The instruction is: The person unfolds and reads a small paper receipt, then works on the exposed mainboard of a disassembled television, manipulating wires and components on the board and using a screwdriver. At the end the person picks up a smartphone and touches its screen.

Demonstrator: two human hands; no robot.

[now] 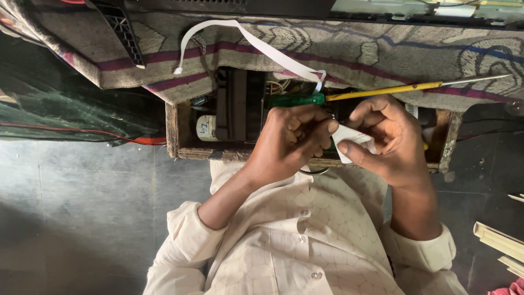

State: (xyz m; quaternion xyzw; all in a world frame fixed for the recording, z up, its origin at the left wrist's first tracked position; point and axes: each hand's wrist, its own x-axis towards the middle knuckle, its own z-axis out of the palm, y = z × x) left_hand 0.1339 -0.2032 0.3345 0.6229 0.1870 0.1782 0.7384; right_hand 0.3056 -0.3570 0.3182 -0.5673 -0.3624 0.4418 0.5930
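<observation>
A person in a cream patterned shirt (pixel 284 246) pinches a small white paper scrap (pixel 349 143) between left hand (pixel 292 139) and right hand (pixel 387 136), both closed on it, above an open wooden toolbox (pixel 180 136), near a yellow-shafted, green-handled screwdriver (pixel 382 90).

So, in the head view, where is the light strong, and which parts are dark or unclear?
Head view: bright light falls on the patterned cloth and both hands, left hand and right hand; the wooden box interior is shadowed; the floor is dim; the white paper piece is slightly overexposed.
</observation>
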